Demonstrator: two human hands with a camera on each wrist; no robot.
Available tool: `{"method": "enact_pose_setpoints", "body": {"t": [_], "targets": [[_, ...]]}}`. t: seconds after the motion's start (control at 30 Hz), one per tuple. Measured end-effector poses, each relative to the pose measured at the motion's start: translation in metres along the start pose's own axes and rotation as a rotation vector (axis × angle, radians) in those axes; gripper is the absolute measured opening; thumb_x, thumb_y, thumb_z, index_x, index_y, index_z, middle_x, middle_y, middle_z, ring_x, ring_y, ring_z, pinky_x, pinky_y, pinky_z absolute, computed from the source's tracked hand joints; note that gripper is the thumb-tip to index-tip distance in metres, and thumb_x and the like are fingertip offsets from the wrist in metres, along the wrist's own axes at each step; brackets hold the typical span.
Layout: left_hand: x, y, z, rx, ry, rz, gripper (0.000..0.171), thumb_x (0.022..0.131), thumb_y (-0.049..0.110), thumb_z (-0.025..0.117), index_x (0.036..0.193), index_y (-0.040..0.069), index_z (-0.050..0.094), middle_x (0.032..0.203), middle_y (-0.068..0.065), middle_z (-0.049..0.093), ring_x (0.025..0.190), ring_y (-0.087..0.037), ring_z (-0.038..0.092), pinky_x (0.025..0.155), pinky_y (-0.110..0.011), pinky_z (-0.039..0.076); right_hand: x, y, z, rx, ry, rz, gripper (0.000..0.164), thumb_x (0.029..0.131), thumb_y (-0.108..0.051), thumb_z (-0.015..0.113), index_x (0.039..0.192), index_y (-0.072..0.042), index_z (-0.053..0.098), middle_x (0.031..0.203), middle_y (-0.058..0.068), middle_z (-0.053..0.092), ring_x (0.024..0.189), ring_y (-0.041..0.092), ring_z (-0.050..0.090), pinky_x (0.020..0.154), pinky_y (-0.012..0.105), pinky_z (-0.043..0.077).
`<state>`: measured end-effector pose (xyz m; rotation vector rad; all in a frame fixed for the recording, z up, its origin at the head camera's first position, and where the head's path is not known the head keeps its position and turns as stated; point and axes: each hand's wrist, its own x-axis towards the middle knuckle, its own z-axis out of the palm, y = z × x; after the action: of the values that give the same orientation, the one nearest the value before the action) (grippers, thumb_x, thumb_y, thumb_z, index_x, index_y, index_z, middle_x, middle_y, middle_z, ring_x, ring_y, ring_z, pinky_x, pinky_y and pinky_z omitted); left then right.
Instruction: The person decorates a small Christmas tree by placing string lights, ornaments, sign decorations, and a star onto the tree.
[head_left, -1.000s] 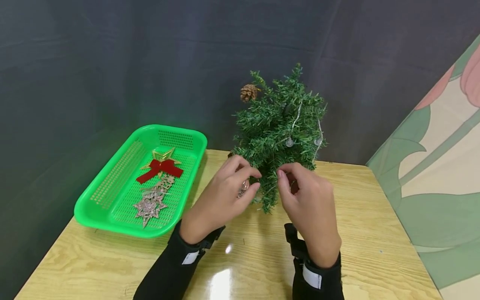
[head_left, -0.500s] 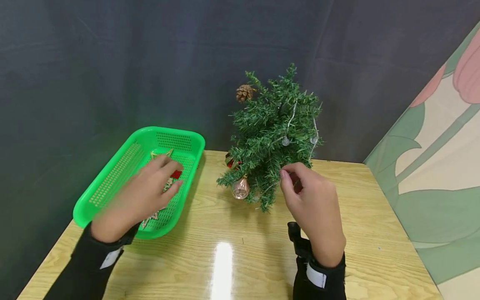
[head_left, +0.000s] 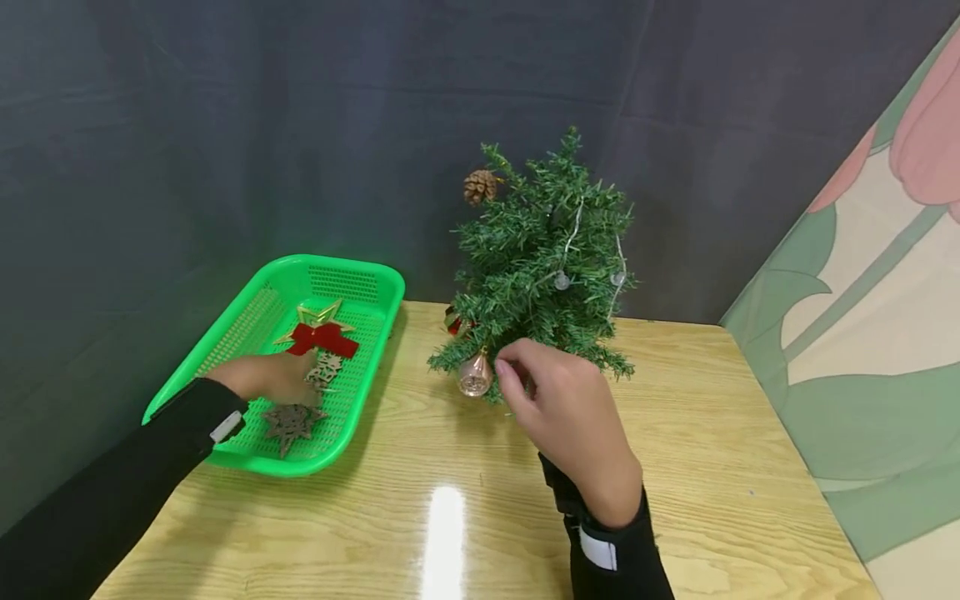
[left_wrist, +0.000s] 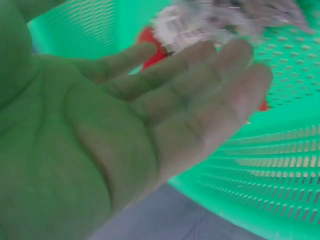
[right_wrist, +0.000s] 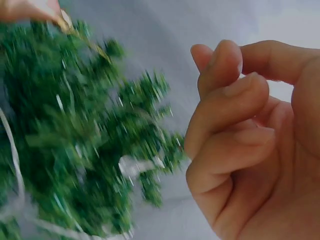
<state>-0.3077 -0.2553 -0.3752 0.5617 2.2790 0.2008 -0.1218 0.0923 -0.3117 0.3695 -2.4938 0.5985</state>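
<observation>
The left hand (head_left: 281, 379) reaches down inside a green basket (head_left: 288, 468), blurred, its fingers extended and slightly spread in the left-wrist view. Its fingertips lie over the ornaments; whether they touch any cannot be told. The right hand (head_left: 570, 412) hangs in front of the tree's lower branches, empty as far as the views show, its fingers loosely curled and the thumb drawn close to the forefinger.

Around the left hand, a lettered ornament (head_left: 327, 365) lies just beyond the fingertips, with a glittery snowflake ornament (head_left: 287, 423) nearer the front of the basket. Farther back, a red bow (head_left: 326, 337) partly covers a gold star (head_left: 321, 313).

Just beside the right fingertips, a pinkish bell-shaped ornament (head_left: 476, 377) hangs from the small green tree (head_left: 540, 242). A red ornament (head_left: 453, 322) sits above it at the tree's left edge, a pine cone (head_left: 480, 187) near the top, and a white string with clear bulbs (head_left: 562, 281) runs down the right side.

Basket and tree stand apart on a wooden table (head_left: 360, 533), before a dark curtain (head_left: 450, 83); a flower-patterned panel (head_left: 885, 350) slants at right.
</observation>
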Motion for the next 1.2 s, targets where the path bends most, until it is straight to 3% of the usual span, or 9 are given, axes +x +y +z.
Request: {"method": "enact_pose_setpoints", "body": {"t": [0.13, 0.3, 0.43, 0.53, 0.67, 0.77, 0.87, 1.07, 1.2], "targets": [[0.014, -0.005, 0.015, 0.093, 0.022, -0.047, 0.1, 0.099, 0.034, 0.071, 0.159, -0.014, 0.007, 0.151, -0.041, 0.039, 0.125, -0.05, 0.057, 0.087, -0.051, 0.047, 0.007, -0.007, 0.018, 0.0, -0.065, -0.044, 0.011, 0.102, -0.018, 0.065, 0.097, -0.017, 0.075, 0.078, -0.01, 0.068, 0.058, 0.001, 0.048, 0.053, 0.02, 0.04], [0.021, -0.006, 0.026, 0.128, 0.084, -0.078, 0.103, 0.094, 0.026, 0.078, 0.158, -0.015, 0.01, 0.156, -0.051, 0.013, 0.115, -0.053, 0.061, 0.084, -0.05, 0.051, 0.012, -0.014, 0.043, -0.016, -0.114, -0.091, 0.014, 0.101, -0.016, 0.063, 0.094, -0.018, 0.075, 0.076, -0.01, 0.066, 0.054, -0.001, 0.045, 0.05, 0.018, 0.037], [0.019, -0.007, 0.024, 0.073, 0.13, -0.059, 0.106, 0.089, 0.018, 0.083, 0.158, -0.014, 0.009, 0.155, -0.052, 0.007, 0.098, -0.046, 0.067, 0.073, -0.043, 0.048, 0.014, -0.021, 0.061, -0.014, -0.161, -0.128, 0.02, 0.102, -0.014, 0.058, 0.087, -0.02, 0.069, 0.068, -0.011, 0.054, 0.052, 0.001, 0.039, 0.048, 0.019, 0.031], [0.015, -0.007, 0.021, 0.012, 0.151, 0.007, 0.09, 0.092, 0.001, 0.075, 0.157, -0.012, 0.014, 0.134, -0.048, 0.044, 0.075, -0.034, 0.061, 0.064, -0.037, 0.04, 0.013, -0.024, 0.074, -0.016, -0.198, -0.146, 0.023, 0.104, -0.015, 0.057, 0.083, -0.02, 0.063, 0.065, -0.011, 0.046, 0.051, 0.002, 0.035, 0.048, 0.02, 0.025], [0.005, -0.005, 0.013, 0.006, 0.186, 0.108, 0.065, 0.089, -0.025, 0.053, 0.148, -0.011, 0.031, 0.102, -0.029, 0.062, 0.07, -0.023, 0.051, 0.063, -0.035, 0.035, 0.013, -0.025, 0.086, -0.034, -0.219, -0.164, 0.022, 0.104, -0.016, 0.058, 0.083, -0.02, 0.064, 0.064, -0.011, 0.047, 0.049, 0.003, 0.034, 0.048, 0.02, 0.021], [-0.004, 0.0, 0.004, 0.033, 0.217, 0.137, 0.058, 0.087, -0.028, 0.049, 0.141, -0.01, 0.042, 0.113, -0.027, 0.064, 0.081, -0.023, 0.056, 0.064, -0.034, 0.035, 0.014, -0.024, 0.091, -0.042, -0.223, -0.173, 0.022, 0.104, -0.016, 0.058, 0.083, -0.019, 0.065, 0.065, -0.01, 0.051, 0.048, 0.003, 0.035, 0.048, 0.02, 0.02], [-0.012, 0.006, -0.004, 0.037, 0.209, 0.136, 0.054, 0.087, -0.026, 0.051, 0.139, -0.009, 0.046, 0.102, -0.022, 0.067, 0.07, -0.02, 0.052, 0.059, -0.032, 0.033, 0.015, -0.022, 0.092, -0.05, -0.223, -0.176, 0.022, 0.103, -0.016, 0.059, 0.082, -0.019, 0.065, 0.065, -0.011, 0.051, 0.048, 0.003, 0.037, 0.049, 0.019, 0.022], [-0.021, 0.01, -0.014, 0.107, 0.205, 0.16, 0.039, 0.092, -0.019, 0.058, 0.129, -0.01, 0.053, 0.104, -0.023, 0.067, 0.077, -0.023, 0.062, 0.061, -0.03, 0.04, 0.015, -0.018, 0.092, -0.079, -0.209, -0.178, 0.024, 0.102, -0.015, 0.059, 0.079, -0.019, 0.063, 0.061, -0.009, 0.046, 0.047, 0.005, 0.035, 0.048, 0.021, 0.019], [-0.03, 0.006, -0.016, 0.177, 0.212, 0.109, 0.022, 0.095, -0.016, 0.056, 0.113, -0.005, 0.059, 0.084, -0.011, 0.059, 0.068, -0.018, 0.049, 0.06, -0.03, 0.035, 0.016, -0.018, 0.092, -0.064, -0.222, -0.185, 0.024, 0.102, -0.015, 0.06, 0.079, -0.019, 0.063, 0.061, -0.009, 0.046, 0.048, 0.005, 0.034, 0.048, 0.021, 0.021]]}}
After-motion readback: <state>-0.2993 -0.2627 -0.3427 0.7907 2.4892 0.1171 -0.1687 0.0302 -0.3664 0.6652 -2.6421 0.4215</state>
